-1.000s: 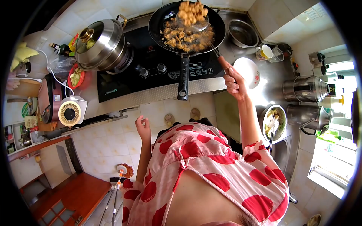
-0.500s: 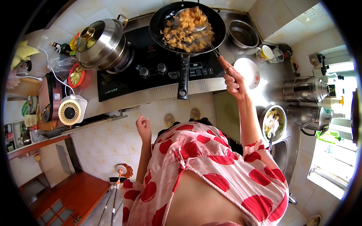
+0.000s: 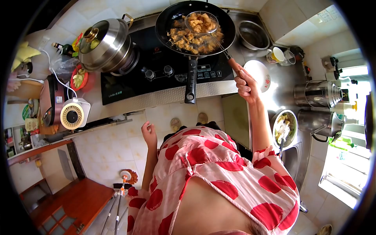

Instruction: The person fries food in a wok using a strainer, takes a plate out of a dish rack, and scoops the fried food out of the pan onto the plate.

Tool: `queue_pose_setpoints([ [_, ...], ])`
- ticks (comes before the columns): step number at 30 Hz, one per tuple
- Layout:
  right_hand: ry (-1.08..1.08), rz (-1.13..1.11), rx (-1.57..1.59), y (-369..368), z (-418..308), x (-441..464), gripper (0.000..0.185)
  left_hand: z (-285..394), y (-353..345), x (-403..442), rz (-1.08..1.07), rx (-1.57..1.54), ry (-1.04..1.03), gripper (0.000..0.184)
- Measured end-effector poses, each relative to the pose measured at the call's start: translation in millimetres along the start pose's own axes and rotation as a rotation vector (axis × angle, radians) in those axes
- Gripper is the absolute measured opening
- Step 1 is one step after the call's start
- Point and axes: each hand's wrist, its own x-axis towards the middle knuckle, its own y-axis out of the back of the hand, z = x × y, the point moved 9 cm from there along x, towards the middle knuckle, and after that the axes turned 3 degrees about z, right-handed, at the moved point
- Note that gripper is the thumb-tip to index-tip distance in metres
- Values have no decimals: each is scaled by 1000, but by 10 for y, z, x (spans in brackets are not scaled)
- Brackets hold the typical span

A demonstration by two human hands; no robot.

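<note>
My right hand (image 3: pixel 246 84) is closed around the reddish-brown handle of a mesh skimmer (image 3: pixel 232 64). The skimmer's round head is over a black wok (image 3: pixel 163 28) and carries a heap of golden-brown fried pieces (image 3: pixel 201 22). More browned pieces (image 3: pixel 188 40) lie in bubbling oil below it. The wok sits on a black cooktop (image 3: pixel 129 84), its long handle pointing toward me. My left hand (image 3: pixel 149 135) hangs by my side over the floor, fingers loosely bent and holding nothing.
Left on the cooktop stands a lidded steel pot (image 3: pixel 103 47). A white plate (image 3: pixel 256 72) is just beyond my right hand, near a steel bowl (image 3: pixel 253 35). A bowl of food (image 3: pixel 290 129) lies farther right. A small fan (image 3: pixel 72 115) stands on the left counter.
The skimmer with the fried pieces has shifted slightly right and toward me, along with my right hand. My left hand has barely moved.
</note>
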Motion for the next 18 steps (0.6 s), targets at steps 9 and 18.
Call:
queue_pose_setpoints([
  [9,53,-42,-12,-149,-64,-5,39,-46,-10,9,-23,-46,49,27],
  [18,110,-32,189,-79,-28,-558,39,-138,-123,111,-132,-59,61,26],
])
